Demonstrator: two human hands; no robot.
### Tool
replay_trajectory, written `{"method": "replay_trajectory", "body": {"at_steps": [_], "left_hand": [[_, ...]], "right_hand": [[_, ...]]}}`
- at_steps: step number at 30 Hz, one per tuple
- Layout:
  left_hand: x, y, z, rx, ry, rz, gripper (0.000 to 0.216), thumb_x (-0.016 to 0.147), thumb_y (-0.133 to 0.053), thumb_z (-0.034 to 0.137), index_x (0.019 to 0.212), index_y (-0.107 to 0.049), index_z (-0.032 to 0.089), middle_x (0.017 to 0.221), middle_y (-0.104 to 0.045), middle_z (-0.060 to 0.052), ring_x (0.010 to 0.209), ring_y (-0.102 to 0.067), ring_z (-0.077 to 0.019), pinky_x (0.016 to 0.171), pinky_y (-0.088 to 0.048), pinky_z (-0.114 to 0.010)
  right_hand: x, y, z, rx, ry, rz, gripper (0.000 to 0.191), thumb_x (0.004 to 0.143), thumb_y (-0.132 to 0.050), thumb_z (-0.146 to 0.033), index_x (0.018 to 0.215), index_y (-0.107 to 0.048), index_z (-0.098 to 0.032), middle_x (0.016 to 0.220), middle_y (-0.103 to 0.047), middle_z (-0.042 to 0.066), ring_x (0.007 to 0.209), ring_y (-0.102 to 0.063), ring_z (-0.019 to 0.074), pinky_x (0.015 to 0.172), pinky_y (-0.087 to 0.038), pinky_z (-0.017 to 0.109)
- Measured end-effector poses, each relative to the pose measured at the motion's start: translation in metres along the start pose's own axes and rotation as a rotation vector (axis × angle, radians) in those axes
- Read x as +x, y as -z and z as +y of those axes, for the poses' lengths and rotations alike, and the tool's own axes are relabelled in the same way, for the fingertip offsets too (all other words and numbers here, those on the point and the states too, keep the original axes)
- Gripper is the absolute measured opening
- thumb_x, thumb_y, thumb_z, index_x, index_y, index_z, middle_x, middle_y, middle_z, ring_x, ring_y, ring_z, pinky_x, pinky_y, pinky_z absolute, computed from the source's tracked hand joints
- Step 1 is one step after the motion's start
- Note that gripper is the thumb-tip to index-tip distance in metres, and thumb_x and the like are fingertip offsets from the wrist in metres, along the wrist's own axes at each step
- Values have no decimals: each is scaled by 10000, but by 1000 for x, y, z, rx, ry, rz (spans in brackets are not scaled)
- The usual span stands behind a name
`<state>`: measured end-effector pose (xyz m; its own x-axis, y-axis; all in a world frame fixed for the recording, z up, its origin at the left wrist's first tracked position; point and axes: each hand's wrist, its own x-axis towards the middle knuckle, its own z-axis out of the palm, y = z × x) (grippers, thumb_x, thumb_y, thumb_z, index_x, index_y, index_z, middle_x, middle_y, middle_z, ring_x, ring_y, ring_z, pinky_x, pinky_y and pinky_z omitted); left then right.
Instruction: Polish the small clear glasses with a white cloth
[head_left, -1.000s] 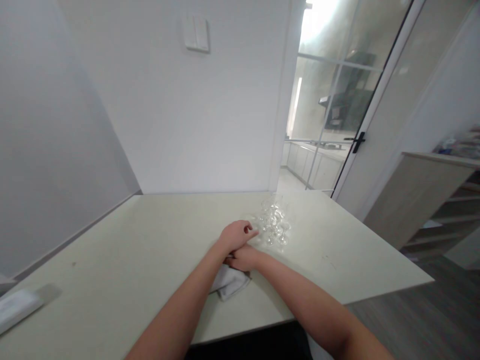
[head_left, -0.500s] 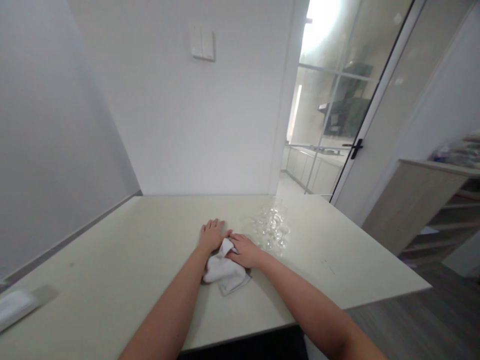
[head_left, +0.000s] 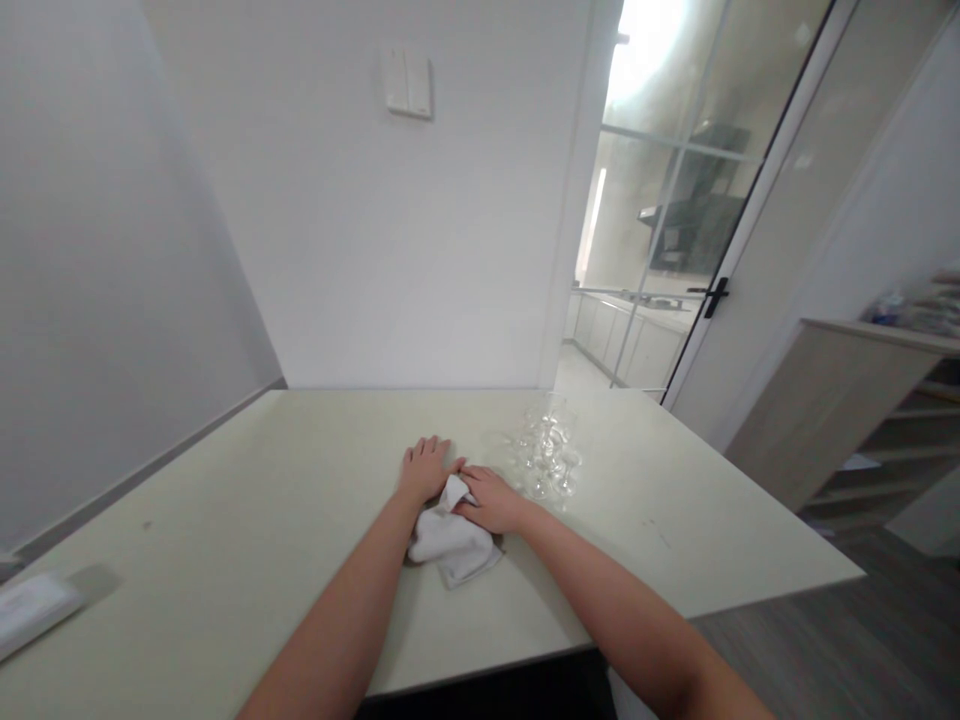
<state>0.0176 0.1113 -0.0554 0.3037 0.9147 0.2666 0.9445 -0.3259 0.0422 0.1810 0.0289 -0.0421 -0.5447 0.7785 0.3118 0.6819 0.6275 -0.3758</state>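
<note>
A crumpled white cloth [head_left: 454,548] lies on the pale table [head_left: 285,520] between my forearms. My left hand [head_left: 426,470] rests palm down on the tabletop just beyond the cloth, its fingers spread. My right hand [head_left: 487,498] lies over the cloth's upper right part, with a fold of it between the thumb and the fingers. The fingertips of the right hand come close to the left thumb. To the right of that hand stands a cluster of several clear stemmed glasses [head_left: 551,450].
At the table's left edge lies a white box-like packet [head_left: 34,610]. A wall with a switch plate [head_left: 408,83] rises behind the table. On the right are a glass door with a black handle [head_left: 716,297] and a wooden shelf unit [head_left: 817,400].
The view has shifted very slightly. Both hands, the cloth and the glasses keep their places.
</note>
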Motion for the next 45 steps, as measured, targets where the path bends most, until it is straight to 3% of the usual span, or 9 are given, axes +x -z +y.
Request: {"method": "replay_trajectory", "body": {"at_steps": [17, 45], "left_hand": [[0, -1, 0, -13, 6, 1, 560, 923, -352, 575, 1343, -471, 225, 1460, -427, -140, 1349, -365, -308, 1078, -291, -482], [1, 0, -1, -6, -12, 9, 568, 917, -349, 595, 1326, -487, 226, 1448, -437, -141, 1342, -374, -309, 1071, -304, -470]], "right_hand": [[0, -4, 4, -21, 11, -2, 418, 881, -566, -374, 1227, -529, -143, 1311, -532, 160, 1257, -452, 268, 1043, -356, 418], [-2, 0, 1, -7, 16, -4, 379, 881, -569, -359, 1206, -545, -164, 1296, -545, 143, 1244, -457, 257, 1042, -343, 418]]}}
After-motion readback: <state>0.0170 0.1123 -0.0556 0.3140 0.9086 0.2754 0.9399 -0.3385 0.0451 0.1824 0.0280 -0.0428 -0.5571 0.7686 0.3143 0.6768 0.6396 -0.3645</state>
